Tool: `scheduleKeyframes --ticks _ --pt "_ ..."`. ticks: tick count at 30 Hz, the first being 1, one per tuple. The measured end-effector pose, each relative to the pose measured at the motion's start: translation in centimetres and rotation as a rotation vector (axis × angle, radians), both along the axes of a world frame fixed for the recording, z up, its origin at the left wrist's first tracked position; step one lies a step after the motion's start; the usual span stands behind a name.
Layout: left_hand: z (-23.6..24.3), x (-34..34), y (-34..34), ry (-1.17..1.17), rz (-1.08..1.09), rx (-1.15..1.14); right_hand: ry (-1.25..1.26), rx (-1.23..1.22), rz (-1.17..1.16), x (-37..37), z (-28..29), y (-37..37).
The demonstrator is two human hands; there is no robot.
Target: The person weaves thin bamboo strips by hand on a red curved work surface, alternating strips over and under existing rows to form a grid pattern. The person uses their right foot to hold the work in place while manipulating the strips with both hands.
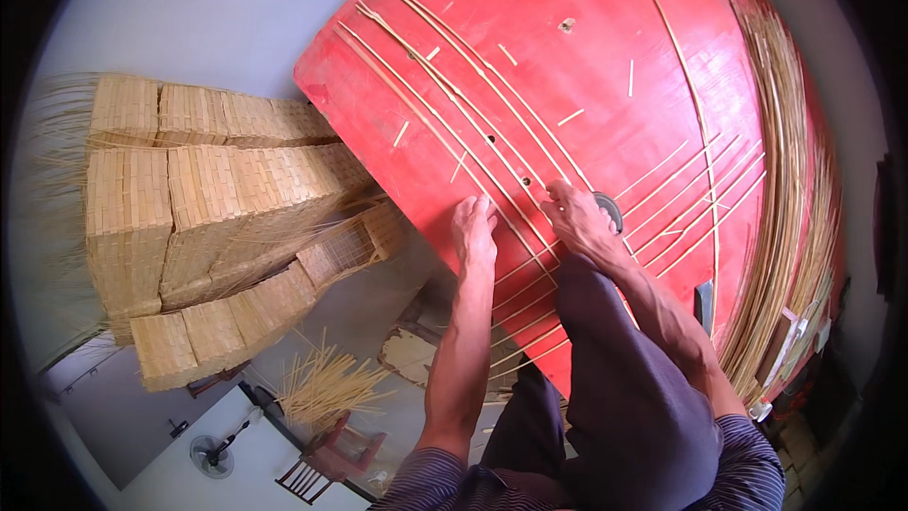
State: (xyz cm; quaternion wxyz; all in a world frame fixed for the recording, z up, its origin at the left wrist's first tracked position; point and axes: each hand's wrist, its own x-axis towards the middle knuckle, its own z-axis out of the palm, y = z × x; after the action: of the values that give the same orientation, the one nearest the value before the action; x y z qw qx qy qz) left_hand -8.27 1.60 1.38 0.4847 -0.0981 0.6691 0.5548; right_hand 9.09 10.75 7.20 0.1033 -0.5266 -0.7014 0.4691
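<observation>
Long, thin straw-coloured strips run from eleven o'clock across the flat red desk to the hands, apparently at the lining-up step! Left hand bent beside the outermost, right hand curled farther in; whether either hand's fingers grip, can't tell. Next calls for light, even pressure. Woven straw-coloured stacks, nine o'clock.

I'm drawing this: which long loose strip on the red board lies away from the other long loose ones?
The long strip between the right hand and the thick bundle. The other long loose strips lie grouped farther left.
</observation>
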Motion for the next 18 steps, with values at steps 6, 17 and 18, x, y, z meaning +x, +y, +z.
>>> scheduleKeyframes --ticks 6,17,18 --pt "0.3 -1.5 0.1 -0.076 -0.062 0.018 -0.178 -0.062 0.067 -3.5 -4.6 0.3" --pt "0.8 -3.2 1.9 0.042 -0.447 0.099 -0.032 -0.107 0.073 -2.7 -4.8 0.9" --pt "1.1 -3.0 2.7 0.02 -0.432 0.159 -0.08 -0.102 0.132 -2.4 -5.1 1.2"
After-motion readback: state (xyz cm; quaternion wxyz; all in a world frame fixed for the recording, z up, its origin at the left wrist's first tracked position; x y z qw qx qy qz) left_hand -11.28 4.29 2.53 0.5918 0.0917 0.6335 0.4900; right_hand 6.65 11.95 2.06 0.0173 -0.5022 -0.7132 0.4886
